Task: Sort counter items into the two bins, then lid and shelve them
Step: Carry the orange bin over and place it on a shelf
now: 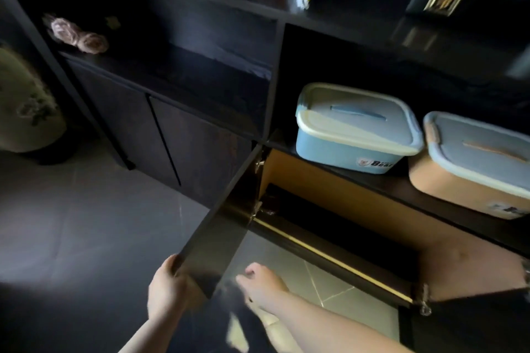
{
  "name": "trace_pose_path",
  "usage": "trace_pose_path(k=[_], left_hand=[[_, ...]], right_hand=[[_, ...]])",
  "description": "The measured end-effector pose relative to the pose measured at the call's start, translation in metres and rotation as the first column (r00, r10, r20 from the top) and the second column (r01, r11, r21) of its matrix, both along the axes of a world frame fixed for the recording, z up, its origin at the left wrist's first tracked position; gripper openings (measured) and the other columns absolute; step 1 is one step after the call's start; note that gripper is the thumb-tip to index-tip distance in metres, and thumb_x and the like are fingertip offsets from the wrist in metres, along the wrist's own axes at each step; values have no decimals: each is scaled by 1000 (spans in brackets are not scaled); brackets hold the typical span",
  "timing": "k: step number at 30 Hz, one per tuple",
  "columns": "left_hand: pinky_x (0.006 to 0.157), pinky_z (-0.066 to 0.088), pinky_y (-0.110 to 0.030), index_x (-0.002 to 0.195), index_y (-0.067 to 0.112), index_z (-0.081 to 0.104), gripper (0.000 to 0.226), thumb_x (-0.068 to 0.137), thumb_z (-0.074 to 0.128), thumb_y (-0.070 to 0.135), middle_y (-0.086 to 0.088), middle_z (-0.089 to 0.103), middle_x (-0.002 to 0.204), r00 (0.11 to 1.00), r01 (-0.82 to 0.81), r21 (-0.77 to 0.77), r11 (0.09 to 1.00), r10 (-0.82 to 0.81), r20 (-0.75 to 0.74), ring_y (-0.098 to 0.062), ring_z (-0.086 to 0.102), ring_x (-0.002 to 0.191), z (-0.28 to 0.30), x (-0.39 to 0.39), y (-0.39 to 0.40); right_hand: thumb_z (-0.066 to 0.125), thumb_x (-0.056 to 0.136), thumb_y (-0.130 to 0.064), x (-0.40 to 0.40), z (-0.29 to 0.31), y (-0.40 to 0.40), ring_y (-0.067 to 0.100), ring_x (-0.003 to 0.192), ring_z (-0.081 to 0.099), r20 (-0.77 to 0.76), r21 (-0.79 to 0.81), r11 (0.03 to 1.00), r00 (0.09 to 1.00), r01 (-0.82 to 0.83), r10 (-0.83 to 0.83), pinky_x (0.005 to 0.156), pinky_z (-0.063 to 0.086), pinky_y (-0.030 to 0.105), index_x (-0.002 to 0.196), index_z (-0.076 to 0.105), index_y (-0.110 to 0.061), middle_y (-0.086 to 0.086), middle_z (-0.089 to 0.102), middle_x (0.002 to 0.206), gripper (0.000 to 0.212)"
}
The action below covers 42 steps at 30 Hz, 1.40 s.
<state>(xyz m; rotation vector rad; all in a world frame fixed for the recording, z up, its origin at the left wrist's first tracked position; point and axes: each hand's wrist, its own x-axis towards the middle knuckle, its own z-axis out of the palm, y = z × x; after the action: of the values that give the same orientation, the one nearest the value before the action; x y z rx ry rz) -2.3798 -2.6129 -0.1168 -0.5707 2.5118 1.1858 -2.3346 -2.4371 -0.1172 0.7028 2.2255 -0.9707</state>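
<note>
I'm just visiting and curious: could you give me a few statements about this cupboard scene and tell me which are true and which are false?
1. Both bins have their lids on. True: the blue bin and the peach bin are lidded.
2. The bins sit on the floor. False: they stand side by side on a shelf.
3. The left hand grips the edge of an open cabinet door. True.
4. The right hand holds a bin. False: it holds nothing and is beside the door.
5. The peach bin is left of the blue one. False: it is to the right.
</note>
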Motion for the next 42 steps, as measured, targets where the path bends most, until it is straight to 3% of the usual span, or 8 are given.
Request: trace_pose_path(k=[4, 8, 13, 18, 21, 29, 36, 42], left_hand=[[106, 28, -44, 123, 8, 57, 61, 66, 54, 30, -18, 58, 126, 984, 38, -296, 954, -88, -157, -35, 45, 125, 18, -6, 44], [113, 24, -41, 137, 2, 44, 66, 75, 69, 3, -16, 48, 139, 897, 286, -108, 952, -306, -319, -33, 37, 133, 48, -21, 144], [111, 32, -37, 143, 15, 35, 64, 87, 65, 19, -4, 43, 143, 851, 368, 217, 904, -234, -471, -21, 40, 132, 104, -83, 252], [93, 41, -33, 148, 16, 24, 72, 90, 57, 42, -5, 33, 151, 908, 321, 296, 899, -204, -365, -25, 45, 128, 143, -162, 320], [85, 47, -36, 146, 12, 29, 65, 92, 55, 37, -11, 48, 137, 962, 219, 274, 936, -160, -222, -28, 57, 104, 139, -187, 330], [60, 48, -28, 117, 11, 52, 20, 98, 47, 16, -3, 62, 94, 998, 11, 599, 801, 28, -55, -16, 59, 75, 113, -189, 321], [63, 51, -32, 110, 16, 63, 24, 95, 47, 6, -3, 70, 97, 992, -79, 759, 647, 129, -7, -23, 66, 84, 106, -148, 285], [77, 54, -37, 109, 14, 66, 27, 92, 48, 3, -8, 73, 103, 993, -99, 796, 597, 109, 42, -25, 69, 94, 82, -105, 222]], right_hand=[[54, 92, -20, 13, 18, 80, 22, 85, 69, -117, -174, 900, 899, 399, -421, 63, 49, 23, 114, 60, -13, 4, 67, 107, 24], [56, 92, -13, 20, 51, 162, 15, 84, 66, -306, -341, 657, 582, 672, -754, 75, 54, 28, 113, 61, -15, 2, 68, 94, 21], [60, 88, -21, -15, 110, 283, 19, 103, 55, -458, -490, 413, 177, 768, -871, 99, 43, 38, 117, 56, -13, 5, 60, 111, 30], [61, 87, -48, -66, 138, 347, 24, 114, 50, -233, -551, 417, 347, 723, -908, 100, 38, 40, 131, 46, -12, 5, 52, 119, 59], [63, 87, -47, -84, 132, 360, 31, 130, 42, -167, -576, 336, 295, 746, -941, 110, 34, 43, 141, 38, -12, 9, 44, 142, 70], [61, 90, -14, -87, 103, 349, 24, 100, 56, -339, -682, 345, 138, 645, -930, 97, 43, 36, 121, 53, -15, 8, 61, 111, 32], [67, 81, -2, -44, 97, 325, 20, 99, 63, -238, -781, 249, 97, 572, -967, 92, 47, 33, 108, 59, -17, 6, 68, 105, 31], [79, 75, -37, -18, 91, 310, 17, 75, 55, -322, -657, 357, 181, 664, -929, 66, 39, 29, 74, 48, -13, 2, 60, 78, 39]])
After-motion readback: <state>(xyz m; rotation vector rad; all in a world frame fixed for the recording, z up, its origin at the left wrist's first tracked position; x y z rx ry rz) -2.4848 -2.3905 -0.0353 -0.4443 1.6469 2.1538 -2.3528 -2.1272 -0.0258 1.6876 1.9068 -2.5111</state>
